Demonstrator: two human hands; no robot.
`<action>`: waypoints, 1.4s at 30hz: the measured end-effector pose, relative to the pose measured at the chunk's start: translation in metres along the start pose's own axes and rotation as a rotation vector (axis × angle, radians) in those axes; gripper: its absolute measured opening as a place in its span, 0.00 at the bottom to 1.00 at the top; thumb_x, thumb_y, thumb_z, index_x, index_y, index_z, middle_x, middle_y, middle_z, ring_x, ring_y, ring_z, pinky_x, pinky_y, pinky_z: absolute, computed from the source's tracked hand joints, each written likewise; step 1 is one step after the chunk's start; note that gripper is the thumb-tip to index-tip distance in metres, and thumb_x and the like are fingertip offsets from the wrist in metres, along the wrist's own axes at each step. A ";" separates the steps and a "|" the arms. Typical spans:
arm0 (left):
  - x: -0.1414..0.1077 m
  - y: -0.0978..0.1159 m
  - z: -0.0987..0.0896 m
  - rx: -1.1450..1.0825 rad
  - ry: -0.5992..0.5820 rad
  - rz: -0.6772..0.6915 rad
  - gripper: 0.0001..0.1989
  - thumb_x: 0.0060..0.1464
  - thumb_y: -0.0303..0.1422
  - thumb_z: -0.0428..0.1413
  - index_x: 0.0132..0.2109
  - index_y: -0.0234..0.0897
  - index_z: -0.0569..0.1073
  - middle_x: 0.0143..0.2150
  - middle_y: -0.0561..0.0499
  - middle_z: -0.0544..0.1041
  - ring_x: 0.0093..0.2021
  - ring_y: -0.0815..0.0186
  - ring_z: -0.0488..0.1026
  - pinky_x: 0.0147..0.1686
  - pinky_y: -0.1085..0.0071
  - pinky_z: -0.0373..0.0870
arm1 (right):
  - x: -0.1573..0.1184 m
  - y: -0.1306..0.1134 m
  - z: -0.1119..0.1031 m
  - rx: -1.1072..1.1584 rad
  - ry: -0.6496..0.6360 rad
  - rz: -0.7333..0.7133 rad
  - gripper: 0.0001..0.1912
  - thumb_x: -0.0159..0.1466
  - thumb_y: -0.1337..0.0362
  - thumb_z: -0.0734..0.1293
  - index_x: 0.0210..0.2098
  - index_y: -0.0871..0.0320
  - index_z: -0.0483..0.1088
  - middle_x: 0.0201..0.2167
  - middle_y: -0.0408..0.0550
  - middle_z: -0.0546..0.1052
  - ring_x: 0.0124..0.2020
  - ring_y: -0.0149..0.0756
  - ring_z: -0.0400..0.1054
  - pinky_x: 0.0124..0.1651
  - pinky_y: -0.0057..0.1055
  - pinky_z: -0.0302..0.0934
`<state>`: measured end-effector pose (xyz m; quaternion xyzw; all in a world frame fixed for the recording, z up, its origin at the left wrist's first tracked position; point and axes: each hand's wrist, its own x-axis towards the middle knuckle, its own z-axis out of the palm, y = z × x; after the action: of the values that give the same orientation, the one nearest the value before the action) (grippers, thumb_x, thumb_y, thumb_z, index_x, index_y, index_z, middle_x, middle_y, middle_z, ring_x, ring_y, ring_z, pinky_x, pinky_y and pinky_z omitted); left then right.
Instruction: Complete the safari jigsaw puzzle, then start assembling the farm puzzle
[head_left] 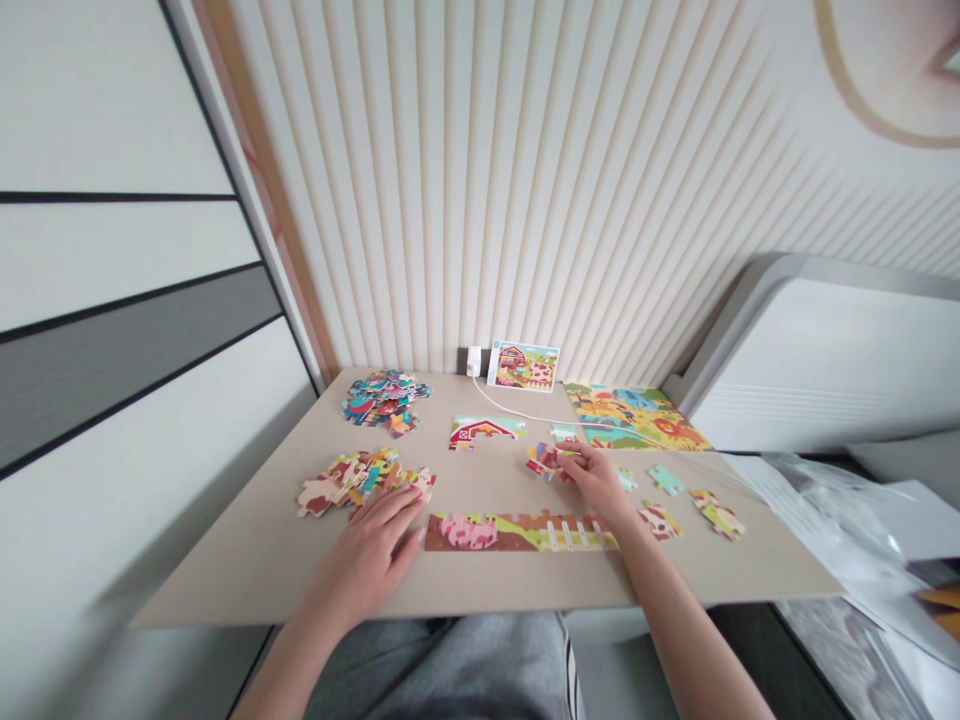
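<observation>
At the near side of the surface, we work among jigsaw pieces.
Our right hand pinches a small cluster; our left hand lies open against a loose pile.

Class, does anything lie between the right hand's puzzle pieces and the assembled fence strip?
Nothing does: only bare tabletop lies between the puzzle pieces by the right hand and the assembled fence strip.
</observation>
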<state>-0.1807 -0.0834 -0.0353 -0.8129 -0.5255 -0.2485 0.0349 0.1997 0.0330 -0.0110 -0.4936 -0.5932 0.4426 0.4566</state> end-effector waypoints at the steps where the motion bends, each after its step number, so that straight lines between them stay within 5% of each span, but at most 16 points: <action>1: 0.000 0.000 0.000 0.008 -0.006 0.000 0.21 0.68 0.38 0.53 0.64 0.41 0.73 0.66 0.46 0.73 0.67 0.52 0.69 0.66 0.51 0.69 | 0.000 0.000 0.000 -0.011 -0.001 0.000 0.27 0.62 0.44 0.72 0.50 0.58 0.75 0.34 0.48 0.84 0.28 0.35 0.74 0.38 0.33 0.68; 23: 0.001 0.001 -0.001 0.019 -0.003 0.020 0.20 0.68 0.36 0.52 0.64 0.40 0.72 0.66 0.44 0.72 0.66 0.52 0.69 0.65 0.51 0.70 | -0.004 -0.006 0.005 0.095 -0.056 0.046 0.23 0.58 0.43 0.75 0.37 0.55 0.69 0.34 0.50 0.84 0.36 0.42 0.80 0.43 0.37 0.73; 26: 0.001 0.001 -0.001 0.021 0.012 0.028 0.21 0.67 0.36 0.53 0.64 0.40 0.72 0.66 0.43 0.72 0.66 0.52 0.69 0.64 0.50 0.70 | -0.004 -0.004 0.006 0.104 -0.088 0.055 0.23 0.59 0.44 0.75 0.41 0.55 0.70 0.36 0.50 0.85 0.37 0.42 0.81 0.45 0.37 0.73; 30: 0.004 0.005 -0.008 0.035 0.027 0.081 0.19 0.67 0.33 0.52 0.62 0.38 0.73 0.65 0.42 0.73 0.67 0.51 0.67 0.66 0.49 0.67 | -0.005 -0.007 0.009 0.117 -0.129 0.055 0.34 0.60 0.46 0.75 0.59 0.54 0.67 0.40 0.50 0.85 0.39 0.42 0.81 0.48 0.40 0.73; 37: 0.067 -0.001 -0.032 0.027 -0.007 0.189 0.14 0.68 0.31 0.51 0.56 0.39 0.76 0.58 0.43 0.78 0.61 0.53 0.72 0.64 0.51 0.67 | 0.007 -0.034 0.051 -0.011 -0.317 0.027 0.30 0.62 0.50 0.72 0.60 0.57 0.69 0.34 0.50 0.85 0.38 0.44 0.81 0.43 0.38 0.73; 42: 0.125 -0.019 -0.014 0.044 -0.036 0.123 0.13 0.67 0.25 0.49 0.48 0.37 0.78 0.47 0.42 0.80 0.50 0.55 0.77 0.55 0.57 0.71 | 0.031 -0.045 0.108 -0.078 -0.397 0.055 0.25 0.61 0.54 0.73 0.54 0.57 0.70 0.31 0.48 0.84 0.32 0.40 0.80 0.34 0.32 0.70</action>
<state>-0.1623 0.0256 0.0282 -0.8469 -0.4806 -0.2199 0.0584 0.0831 0.0507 0.0160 -0.4301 -0.6746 0.5201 0.2992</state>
